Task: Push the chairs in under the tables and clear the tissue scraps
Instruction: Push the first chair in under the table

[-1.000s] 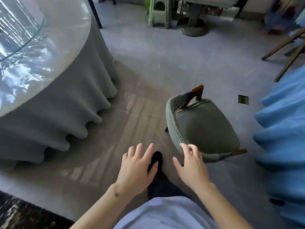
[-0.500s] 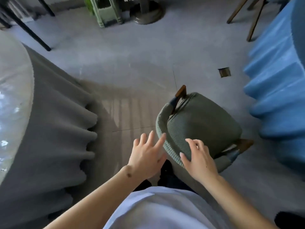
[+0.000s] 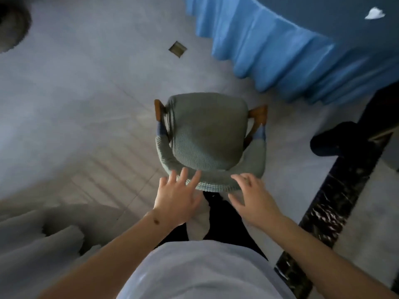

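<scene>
A chair [image 3: 207, 134] with a grey-green knitted cover and brown wooden arms stands on the floor just in front of me, its seat facing the blue-skirted table [image 3: 291, 50]. My left hand [image 3: 178, 197] and my right hand [image 3: 252, 195] hover with fingers spread at the curved backrest; the fingertips reach its top edge, and neither hand grips it. A white tissue scrap [image 3: 374, 14] lies on the blue table's top at the far right. The chair stands apart from the table, with bare floor between them.
A grey-skirted table [image 3: 32, 244] fills the lower left. A small square floor socket [image 3: 177, 49] is set in the grey tiles beyond the chair. A dark marble floor strip [image 3: 323, 212] runs down the right. Another person's dark shoe [image 3: 336, 139] stands at the right.
The view has swung right, so the blue table now lies ahead and the grey one behind left. The chair now faces the blue table and both hands have reached its backrest.
</scene>
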